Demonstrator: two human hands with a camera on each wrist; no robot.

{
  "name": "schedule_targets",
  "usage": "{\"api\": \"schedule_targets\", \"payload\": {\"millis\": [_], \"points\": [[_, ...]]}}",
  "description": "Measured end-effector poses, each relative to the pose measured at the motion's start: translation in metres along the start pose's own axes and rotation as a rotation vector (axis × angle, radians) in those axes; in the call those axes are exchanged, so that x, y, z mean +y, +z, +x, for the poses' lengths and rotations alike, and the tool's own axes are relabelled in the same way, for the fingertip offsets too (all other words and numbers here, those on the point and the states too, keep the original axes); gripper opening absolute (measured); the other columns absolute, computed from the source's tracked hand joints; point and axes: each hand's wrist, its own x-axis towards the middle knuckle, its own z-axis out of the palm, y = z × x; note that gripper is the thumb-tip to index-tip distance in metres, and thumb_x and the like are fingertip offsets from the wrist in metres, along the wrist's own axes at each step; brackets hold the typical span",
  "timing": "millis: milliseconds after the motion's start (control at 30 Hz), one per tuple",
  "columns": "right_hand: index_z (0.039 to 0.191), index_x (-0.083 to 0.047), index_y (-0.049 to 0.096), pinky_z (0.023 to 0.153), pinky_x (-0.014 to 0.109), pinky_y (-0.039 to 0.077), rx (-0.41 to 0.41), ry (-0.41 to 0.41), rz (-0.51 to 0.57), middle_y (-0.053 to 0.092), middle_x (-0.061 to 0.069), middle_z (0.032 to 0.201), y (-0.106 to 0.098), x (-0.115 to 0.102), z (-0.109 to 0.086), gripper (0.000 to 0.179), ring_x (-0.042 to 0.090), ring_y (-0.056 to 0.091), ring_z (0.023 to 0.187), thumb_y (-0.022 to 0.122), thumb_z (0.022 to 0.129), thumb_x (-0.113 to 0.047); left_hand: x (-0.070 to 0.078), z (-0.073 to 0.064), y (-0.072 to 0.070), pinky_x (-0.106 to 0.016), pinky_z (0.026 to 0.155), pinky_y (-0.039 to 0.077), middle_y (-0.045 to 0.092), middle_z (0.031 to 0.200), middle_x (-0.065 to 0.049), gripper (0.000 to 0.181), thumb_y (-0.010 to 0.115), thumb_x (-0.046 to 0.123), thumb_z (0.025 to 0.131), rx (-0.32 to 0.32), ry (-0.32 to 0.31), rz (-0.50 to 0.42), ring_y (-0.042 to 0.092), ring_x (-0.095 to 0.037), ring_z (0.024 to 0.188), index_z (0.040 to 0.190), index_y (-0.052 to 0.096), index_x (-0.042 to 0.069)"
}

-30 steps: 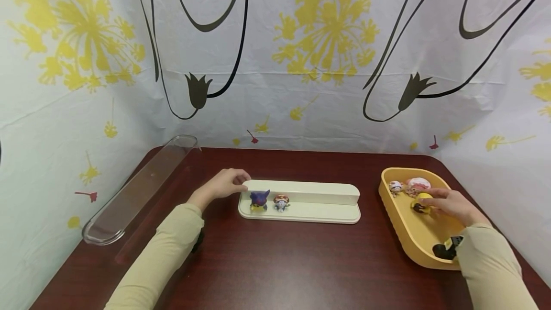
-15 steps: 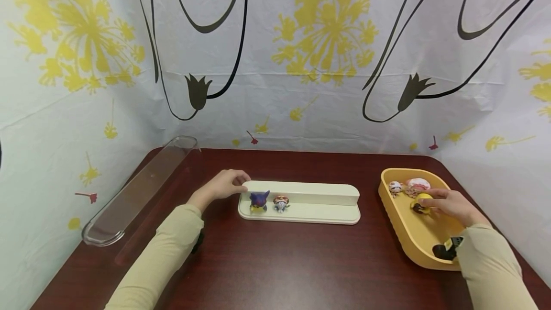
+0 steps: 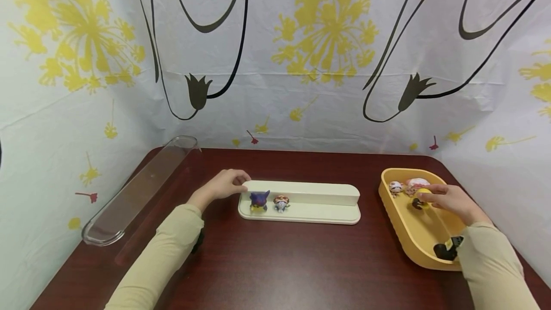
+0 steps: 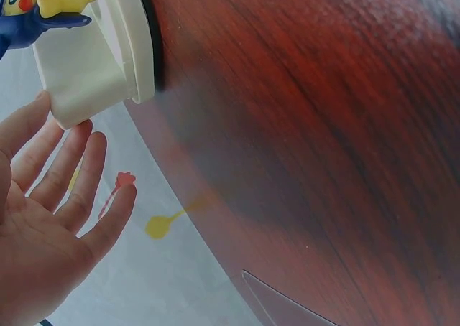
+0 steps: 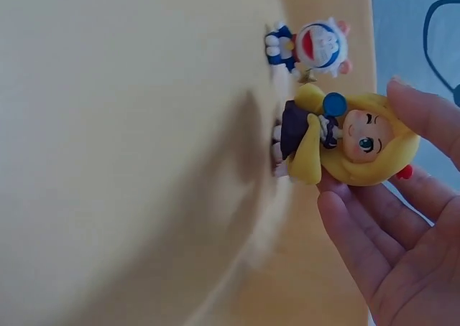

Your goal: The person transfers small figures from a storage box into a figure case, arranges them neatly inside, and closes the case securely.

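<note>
The yellow-haired doll (image 5: 368, 136) is in the yellow tray (image 3: 404, 234), its head pinched between the right hand's (image 3: 452, 203) thumb and fingers; I can't tell whether its feet touch the tray floor. Only the right wrist view shows its winking face and blue disc. Only the head view shows the black toy (image 3: 445, 250) at the tray's near end. The left hand (image 3: 224, 184) lightly pinches one end of the cream stand (image 3: 323, 207). The left wrist view reveals a red cheek on the purple figure (image 3: 258, 200), left of another small figure (image 3: 281, 203).
</note>
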Motion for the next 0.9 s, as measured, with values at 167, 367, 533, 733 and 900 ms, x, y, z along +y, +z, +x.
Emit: {"api": "schedule_targets", "payload": {"millis": [167, 367, 533, 733, 900], "points": [[0.123, 0.014, 0.039, 0.073, 0.034, 0.047, 0.042, -0.057, -0.056, 0.052, 0.028, 0.111, -0.004, -0.010, -0.001, 0.062, 0.036, 0.054, 0.095, 0.054, 0.087, -0.034, 0.000, 0.000, 0.000, -0.032, 0.074, 0.045, 0.059, 0.089, 0.000, 0.024, 0.063, 0.016, 0.083, 0.003, -0.004, -0.002, 0.056, -0.017, 0.086, 0.105, 0.061, 0.008], [0.125, 0.014, 0.036, 0.077, 0.045, 0.042, 0.056, -0.071, -0.097, 0.042, 0.034, 0.119, -0.007, -0.026, -0.005, 0.065, 0.042, 0.046, 0.102, 0.051, 0.088, -0.038, -0.001, 0.000, 0.000, -0.032, 0.074, 0.045, 0.059, 0.090, -0.001, 0.024, 0.063, 0.016, 0.083, 0.007, -0.009, -0.008, 0.055, -0.017, 0.087, 0.105, 0.060, 0.007], [0.123, 0.012, 0.040, 0.078, 0.042, 0.038, 0.089, -0.097, -0.121, 0.046, 0.031, 0.116, -0.008, -0.041, -0.008, 0.064, 0.040, 0.043, 0.104, 0.052, 0.087, -0.039, 0.000, -0.001, 0.000, -0.032, 0.075, 0.045, 0.058, 0.091, -0.001, 0.025, 0.063, 0.015, 0.083, 0.004, -0.018, -0.018, 0.055, -0.017, 0.087, 0.106, 0.060, 0.007], [0.121, 0.007, 0.046, 0.075, 0.041, 0.039, 0.115, -0.156, -0.140, 0.056, 0.024, 0.106, -0.011, -0.059, -0.010, 0.056, 0.024, 0.053, 0.089, 0.053, 0.087, -0.038, 0.000, -0.001, 0.000, -0.032, 0.075, 0.045, 0.058, 0.091, -0.001, 0.025, 0.063, 0.015, 0.083, 0.004, -0.009, -0.019, 0.056, -0.017, 0.087, 0.106, 0.060, 0.007], [0.119, 0.003, 0.050, 0.069, 0.031, 0.040, 0.146, -0.187, -0.161, 0.061, 0.014, 0.097, -0.012, -0.074, -0.011, 0.052, 0.009, 0.053, 0.076, 0.055, 0.086, -0.037, 0.000, -0.001, 0.000, -0.032, 0.075, 0.045, 0.058, 0.090, 0.000, 0.024, 0.063, 0.016, 0.083, 0.002, -0.008, -0.012, 0.056, -0.017, 0.086, 0.105, 0.060, 0.007]]}}
